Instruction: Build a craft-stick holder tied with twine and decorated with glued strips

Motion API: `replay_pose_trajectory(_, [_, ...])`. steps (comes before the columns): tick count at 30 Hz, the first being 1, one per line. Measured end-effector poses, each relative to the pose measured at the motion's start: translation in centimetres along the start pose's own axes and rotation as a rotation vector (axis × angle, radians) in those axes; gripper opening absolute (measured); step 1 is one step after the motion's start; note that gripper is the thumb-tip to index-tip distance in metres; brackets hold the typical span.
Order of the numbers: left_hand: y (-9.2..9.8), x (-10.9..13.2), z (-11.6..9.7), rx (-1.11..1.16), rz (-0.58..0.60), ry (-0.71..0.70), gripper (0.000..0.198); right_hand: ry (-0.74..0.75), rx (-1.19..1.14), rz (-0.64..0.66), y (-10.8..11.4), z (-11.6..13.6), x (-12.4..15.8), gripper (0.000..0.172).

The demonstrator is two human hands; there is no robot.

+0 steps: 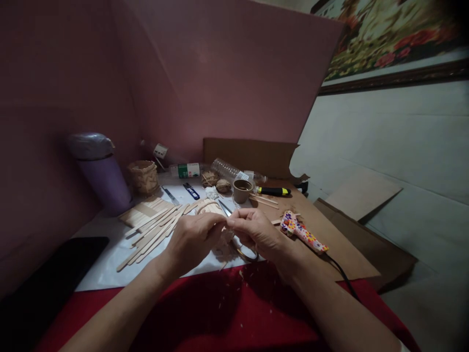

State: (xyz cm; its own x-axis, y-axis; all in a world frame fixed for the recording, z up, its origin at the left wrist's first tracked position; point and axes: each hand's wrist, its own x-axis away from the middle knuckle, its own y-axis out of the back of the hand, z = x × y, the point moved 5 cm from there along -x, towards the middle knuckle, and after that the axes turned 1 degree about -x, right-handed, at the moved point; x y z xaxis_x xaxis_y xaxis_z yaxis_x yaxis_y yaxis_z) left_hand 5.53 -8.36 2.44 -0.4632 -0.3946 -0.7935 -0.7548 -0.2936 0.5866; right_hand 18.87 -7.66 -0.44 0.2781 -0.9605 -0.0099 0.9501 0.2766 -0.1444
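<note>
Over the near part of the white sheet, my left hand (pixel 194 237) and my right hand (pixel 258 229) meet fingertip to fingertip. Both are closed in a pinch; whatever is between the fingers is too small to make out. Scissors (pixel 246 254) lie beneath my right hand, partly covered by it. Just beyond the fingers is a pale, round wooden-looking piece (pixel 210 207), half hidden. Loose craft sticks (pixel 156 233) fan out to the left of my left hand. A flower-patterned glue gun (pixel 302 231) rests on cardboard to the right of my right hand.
At the back stand a basket-like pot (pixel 143 177) and a small cup (pixel 242 191), with twine balls (pixel 209 179) and clear plastic bottles (pixel 226 169). A yellow-black utility knife (pixel 274 191) lies right. A purple tumbler (pixel 104 181) stands left. Shavings dot the red cloth (pixel 205 318).
</note>
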Motion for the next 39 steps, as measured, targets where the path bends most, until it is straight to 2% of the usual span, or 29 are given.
replay_pose_trajectory(3, [0.0,0.0,0.5,0.111,0.015,0.135,0.012,0.150,0.143,-0.075,0.0,0.5,0.0,0.019])
replay_pose_trajectory(6, [-0.3,0.1,1.1,0.266,0.116,0.347,0.014,0.320,0.430,-0.160,0.0,1.0,0.5,0.011])
replay_pose_trajectory(9, [-0.8,0.4,1.7,0.439,0.227,0.572,0.016,0.491,0.746,-0.223,-0.3,1.5,1.3,0.010])
replay_pose_trajectory(16, [-2.5,1.7,2.3,1.061,0.344,1.028,0.030,0.898,1.180,-0.163,-1.4,1.7,2.5,0.016])
replay_pose_trajectory(18, [-2.8,2.0,2.3,1.191,0.377,1.080,0.031,0.950,1.246,-0.114,-1.7,1.6,2.5,0.019])
replay_pose_trajectory(20, [-2.9,2.1,2.5,1.229,0.378,1.098,0.031,0.979,1.250,-0.095,-1.9,1.8,2.6,0.018])
replay_pose_trajectory(23, [-2.7,1.9,2.7,1.192,0.356,1.068,0.032,0.927,1.138,-0.139,-1.7,1.9,2.6,0.014])
replay_pose_trajectory(26, [-2.3,1.4,2.7,1.080,0.311,0.998,0.031,0.749,0.955,-0.169,-1.2,1.6,2.2,0.015])
replay_pose_trajectory(29, [-1.7,0.9,2.4,0.881,0.248,0.868,0.025,0.557,0.795,-0.162,-0.9,1.3,1.9,0.011])
replay_pose_trajectory(32, [-1.0,0.7,2.0,0.541,0.191,0.633,0.017,0.421,0.660,-0.160,-0.8,1.2,1.7,0.009])
replay_pose_trajectory(35, [-0.1,0.4,0.9,0.200,0.127,0.271,0.014,0.316,0.557,-0.122,-0.7,1.1,1.3,0.023])
replay_pose_trajectory(37, [0.2,0.4,0.2,0.106,0.110,0.089,0.014,0.249,0.472,-0.066,-0.6,0.9,0.9,0.033])
replay_pose_trajectory(39, [0.4,0.4,-0.1,0.094,0.106,0.015,0.013,0.176,0.333,-0.007,-0.5,0.6,0.6,0.035])
